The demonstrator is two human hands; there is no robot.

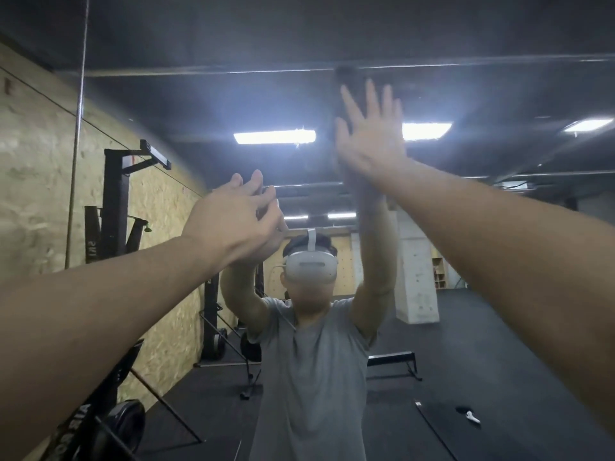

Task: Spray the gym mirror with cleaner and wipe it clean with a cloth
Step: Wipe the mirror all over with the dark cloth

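Head view: right grip (369,138) flat, pressing dark cloth (349,91) on mirror (499,94); left grip (239,221) loose.

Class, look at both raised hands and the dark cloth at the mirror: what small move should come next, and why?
Probably sweep the right hand sideways, since it presses the dark cloth flat against the mirror with straight fingers. The left hand holds nothing, so it need not move.

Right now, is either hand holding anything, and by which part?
The right hand presses a dark cloth flat against the mirror with straight fingers. The left hand holds nothing.
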